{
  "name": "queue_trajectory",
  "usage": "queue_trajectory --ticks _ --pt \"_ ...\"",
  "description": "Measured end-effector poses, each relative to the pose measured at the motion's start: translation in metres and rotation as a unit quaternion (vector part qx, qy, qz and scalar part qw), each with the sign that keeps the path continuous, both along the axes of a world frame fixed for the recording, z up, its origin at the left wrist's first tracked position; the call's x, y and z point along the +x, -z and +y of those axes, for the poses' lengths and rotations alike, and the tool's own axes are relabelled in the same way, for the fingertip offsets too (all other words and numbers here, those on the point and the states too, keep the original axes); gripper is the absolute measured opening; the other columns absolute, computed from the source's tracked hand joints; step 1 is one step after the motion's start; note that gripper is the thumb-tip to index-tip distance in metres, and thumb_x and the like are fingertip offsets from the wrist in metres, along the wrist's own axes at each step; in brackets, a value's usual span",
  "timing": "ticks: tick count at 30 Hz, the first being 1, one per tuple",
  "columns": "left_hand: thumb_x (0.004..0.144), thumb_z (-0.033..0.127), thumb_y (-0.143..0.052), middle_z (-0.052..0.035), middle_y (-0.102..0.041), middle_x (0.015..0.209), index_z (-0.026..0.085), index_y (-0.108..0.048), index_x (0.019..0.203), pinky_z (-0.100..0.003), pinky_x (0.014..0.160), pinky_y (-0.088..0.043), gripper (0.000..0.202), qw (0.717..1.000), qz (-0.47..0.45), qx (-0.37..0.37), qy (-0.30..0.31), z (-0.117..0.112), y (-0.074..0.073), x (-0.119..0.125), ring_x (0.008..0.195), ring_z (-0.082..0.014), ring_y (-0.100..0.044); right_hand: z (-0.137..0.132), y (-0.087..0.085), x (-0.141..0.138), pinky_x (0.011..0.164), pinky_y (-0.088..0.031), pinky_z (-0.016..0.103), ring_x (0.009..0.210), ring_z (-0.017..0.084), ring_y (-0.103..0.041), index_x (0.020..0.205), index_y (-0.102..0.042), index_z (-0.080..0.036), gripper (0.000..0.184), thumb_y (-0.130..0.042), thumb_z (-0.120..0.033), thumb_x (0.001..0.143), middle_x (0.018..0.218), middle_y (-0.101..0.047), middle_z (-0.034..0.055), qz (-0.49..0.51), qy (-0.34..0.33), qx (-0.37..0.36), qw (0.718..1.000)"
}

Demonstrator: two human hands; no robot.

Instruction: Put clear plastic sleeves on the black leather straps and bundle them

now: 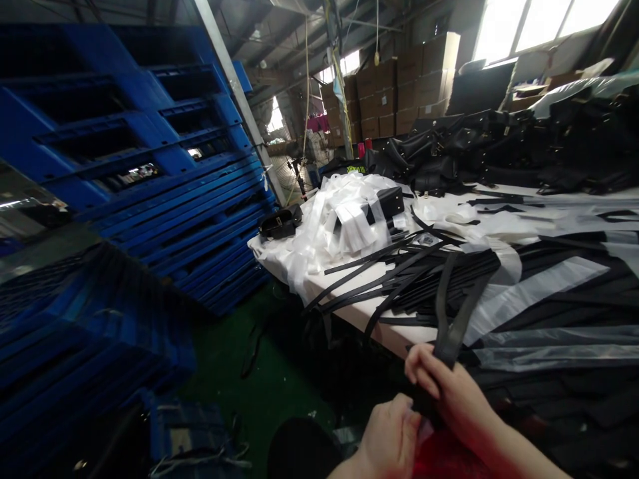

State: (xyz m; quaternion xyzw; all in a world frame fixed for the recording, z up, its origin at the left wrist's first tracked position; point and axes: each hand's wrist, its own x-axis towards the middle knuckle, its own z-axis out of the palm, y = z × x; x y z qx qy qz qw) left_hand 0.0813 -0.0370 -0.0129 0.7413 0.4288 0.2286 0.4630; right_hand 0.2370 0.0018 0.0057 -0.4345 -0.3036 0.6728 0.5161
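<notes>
My right hand [446,392] is closed round a long black strap [452,326] at the table's near edge; the strap runs up from my fingers into a heap of black straps [399,279]. My left hand [389,439] sits just below and left of it, fingers curled against the strap's lower end, which is hidden between the hands. Something red [439,459] shows under my right wrist.
The white table [349,309] carries clear plastic bags [344,219], a small black box bag [387,203] and a pile of black handbags [474,150]. Blue plastic pallets [150,166] lean at left. Cardboard boxes [399,90] stack at back. The floor [269,386] is green.
</notes>
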Motion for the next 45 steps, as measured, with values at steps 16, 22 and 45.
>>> queue_trajectory --ticks 16,22,45 --pt "0.1 0.056 -0.018 0.0004 -0.049 0.056 0.018 -0.052 0.09 -0.026 0.05 -0.034 0.053 0.996 -0.065 -0.033 -0.058 0.005 -0.022 0.003 0.047 -0.0127 -0.047 0.035 -0.06 -0.005 0.058 -0.038 0.026 0.055 0.013 -0.045 0.081 -0.066 -0.018 0.041 -0.066 -0.058 0.083 0.048 -0.036 -0.0035 0.015 -0.014 0.075 0.997" --pt "0.099 0.061 -0.022 0.0011 -0.048 0.051 0.02 -0.048 0.078 -0.024 0.048 -0.036 0.053 0.991 -0.095 0.068 -0.069 0.055 -0.105 0.006 0.046 -0.0122 -0.049 0.091 -0.16 0.002 0.061 -0.042 0.025 0.061 0.014 -0.047 0.077 -0.064 -0.017 0.037 -0.076 -0.052 0.076 0.048 -0.031 -0.0046 0.083 0.026 0.156 0.984" --pt "0.083 0.084 -0.031 0.0068 -0.041 0.047 0.02 -0.041 0.073 -0.018 0.031 -0.025 0.065 0.95 -0.266 0.139 -0.09 0.089 -0.226 0.025 0.032 -0.0057 -0.036 0.115 -0.338 0.005 0.051 -0.048 0.024 0.053 0.011 -0.059 0.119 -0.054 -0.017 0.075 -0.086 -0.05 0.06 0.075 -0.066 -0.0014 -0.093 0.149 0.446 0.878"
